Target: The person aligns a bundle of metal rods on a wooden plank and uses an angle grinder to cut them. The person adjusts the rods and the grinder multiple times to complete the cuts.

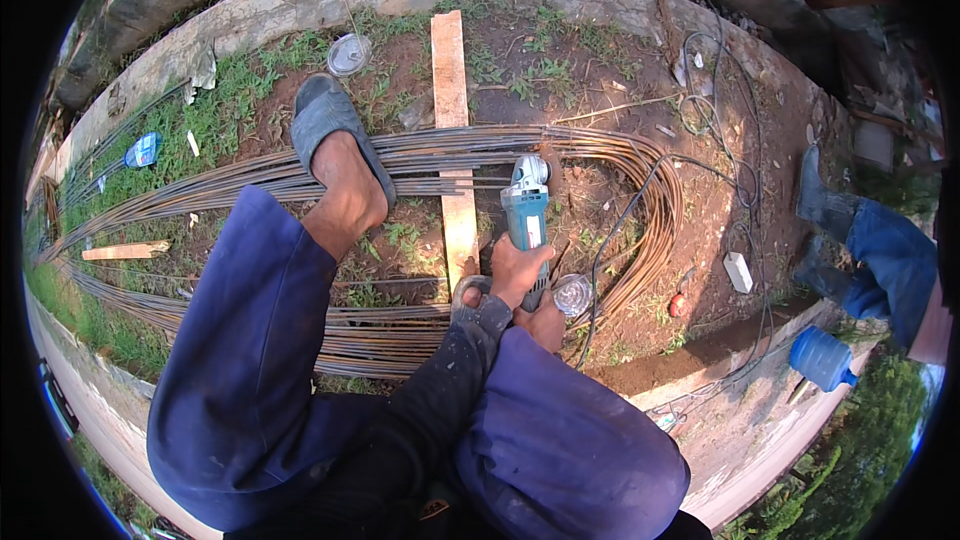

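The person crouched low, both knees in blue trousers bent wide, the left leg stretched forward with its bare foot (345, 180) in a grey slipper. A dark-sleeved forearm (440, 390) rose from between the knees. The left hand (518, 270) was wrapped in a closed grip, knuckles up and fingers curled round. The right hand (545, 322) sat just below and behind it, touching it, mostly hidden by the right knee, so its fingers could not be made out.

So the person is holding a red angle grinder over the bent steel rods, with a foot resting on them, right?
Not quite: the angle grinder is teal blue, not red, as the head view shows. The rest holds: a hand grips it over the bent steel rods, a foot resting on them.
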A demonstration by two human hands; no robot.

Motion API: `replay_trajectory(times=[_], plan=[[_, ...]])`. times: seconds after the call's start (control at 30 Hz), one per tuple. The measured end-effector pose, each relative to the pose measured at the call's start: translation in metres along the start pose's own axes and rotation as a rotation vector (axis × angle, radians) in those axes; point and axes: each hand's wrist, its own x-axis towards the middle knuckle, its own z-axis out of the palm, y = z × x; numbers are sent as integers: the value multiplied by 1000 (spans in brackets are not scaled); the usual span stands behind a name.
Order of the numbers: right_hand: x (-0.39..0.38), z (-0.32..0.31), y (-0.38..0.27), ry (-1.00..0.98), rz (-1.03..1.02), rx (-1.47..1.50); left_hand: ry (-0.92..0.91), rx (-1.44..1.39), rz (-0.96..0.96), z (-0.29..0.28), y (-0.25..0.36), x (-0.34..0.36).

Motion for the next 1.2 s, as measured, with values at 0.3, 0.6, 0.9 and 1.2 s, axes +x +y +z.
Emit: replay_trajectory(times=[0.3, 0.6, 0.9, 1.2], plan=[[0, -1, -1, -18, 23, -43, -15, -16, -13, 2, -7, 3], [4, 6, 9, 18, -37, -8, -33, -21, -22, 0, 1, 0], [-1, -3, -3, 29, 25, -2, -11, 12, -7, 3, -5, 1], [-8, -7, -11, 50, 60, 20, -30, 11, -5, 0, 7, -4]])
